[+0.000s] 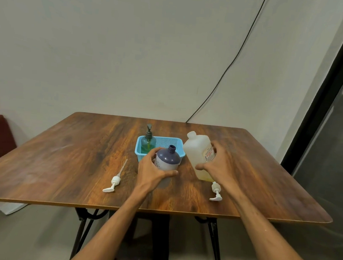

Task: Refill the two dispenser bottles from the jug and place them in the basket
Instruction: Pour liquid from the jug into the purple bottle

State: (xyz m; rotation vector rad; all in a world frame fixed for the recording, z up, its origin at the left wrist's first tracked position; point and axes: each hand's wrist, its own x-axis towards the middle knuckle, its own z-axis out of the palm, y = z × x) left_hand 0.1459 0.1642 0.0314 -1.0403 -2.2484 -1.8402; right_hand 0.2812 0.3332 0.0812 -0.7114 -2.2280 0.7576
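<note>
2 grips at once. Clasping a dark purple round-shouldered plastic bottle point(167, 160) with the left hand point(152, 170): thumb and fingers curled round its body, uncapped neck poking up just beyond the fingertips. Clamping a translucent white plastic jug point(196, 149) with the right hand point(218, 164): fingers wrapped over the labelled side, thumb across the near face, open spout tilted away to the left of the knuckles, a little yellowish liquid at the bottom. Just beyond the left fingers, a light blue perforated plastic basket point(165, 142), with a green translucent pump bottle point(148, 143) upright in its left end. Left of the left wrist, 1 long-tubed white plastic pump head point(114, 181) flat on the brown wooden table point(72, 152); just nearer than the right thumb, a matching white pump head point(216, 191).
</note>
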